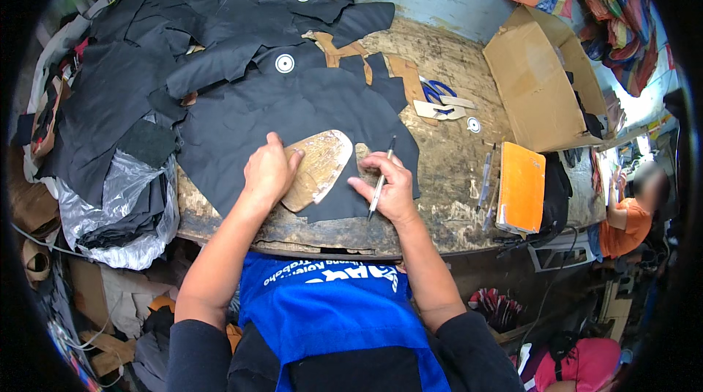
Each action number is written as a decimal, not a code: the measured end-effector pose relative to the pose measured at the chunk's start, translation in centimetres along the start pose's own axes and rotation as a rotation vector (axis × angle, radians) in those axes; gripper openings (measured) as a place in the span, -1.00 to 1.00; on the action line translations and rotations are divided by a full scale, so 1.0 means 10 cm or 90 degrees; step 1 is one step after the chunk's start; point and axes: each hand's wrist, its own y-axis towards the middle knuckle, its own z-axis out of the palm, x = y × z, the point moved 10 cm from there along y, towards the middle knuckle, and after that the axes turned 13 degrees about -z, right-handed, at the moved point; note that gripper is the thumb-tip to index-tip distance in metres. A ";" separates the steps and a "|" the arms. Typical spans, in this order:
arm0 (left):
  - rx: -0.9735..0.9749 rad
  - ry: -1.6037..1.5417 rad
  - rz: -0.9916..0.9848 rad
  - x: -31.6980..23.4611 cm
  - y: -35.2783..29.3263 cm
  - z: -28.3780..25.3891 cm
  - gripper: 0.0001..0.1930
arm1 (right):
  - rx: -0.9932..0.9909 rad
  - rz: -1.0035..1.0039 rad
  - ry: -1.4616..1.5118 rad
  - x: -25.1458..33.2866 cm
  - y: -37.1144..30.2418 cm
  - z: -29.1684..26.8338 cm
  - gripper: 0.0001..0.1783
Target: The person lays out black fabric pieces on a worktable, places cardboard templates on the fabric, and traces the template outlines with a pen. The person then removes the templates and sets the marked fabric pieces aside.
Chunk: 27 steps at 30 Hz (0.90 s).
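Observation:
A large black sheet (pixel 242 114), leather-like, lies spread across the worn wooden table. On it rests a flat tan template (pixel 320 167) with a rounded far end and whitish, scuffed edges. My left hand (pixel 269 170) grips the template's left side, its thumb on top. Just right of the template, my right hand (pixel 393 185) holds a slim pen (pixel 376 200) slanting between thumb and fingers, apart from the template. Beside those fingertips shows a small tan patch (pixel 362 154); whether it is a hole in the sheet, I cannot tell.
More black sheets (pixel 132 62) are heaped at the left, above a clear plastic bag (pixel 121 202). Blue-handled scissors (pixel 438 90) and pale pattern pieces (pixel 439 109) lie beyond my right hand. An orange book (pixel 521 187) and a cardboard box (pixel 534 84) stand right. Another person (pixel 630 220) sits far right.

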 end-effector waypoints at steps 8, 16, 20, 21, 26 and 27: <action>0.232 0.045 0.107 0.06 -0.51 0.22 -0.49 | 0.077 0.008 -0.102 -0.04 0.07 0.16 -0.58; 0.065 0.052 0.265 -0.15 -0.14 0.17 -0.40 | 0.083 0.061 -0.055 -0.20 0.07 0.18 -0.70; 0.113 0.037 0.302 -0.16 -0.04 0.26 -0.40 | 0.106 0.037 -0.050 -0.17 0.07 0.16 -0.65; 0.121 0.037 0.304 -0.16 -0.03 0.26 -0.39 | 0.105 0.035 -0.046 -0.16 0.07 0.15 -0.64; 0.144 0.034 0.308 -0.16 -0.04 0.29 -0.38 | 0.103 0.051 -0.015 -0.18 0.06 0.14 -0.61; 0.144 0.034 0.310 -0.16 -0.04 0.29 -0.39 | 0.101 0.049 -0.007 -0.18 0.06 0.14 -0.62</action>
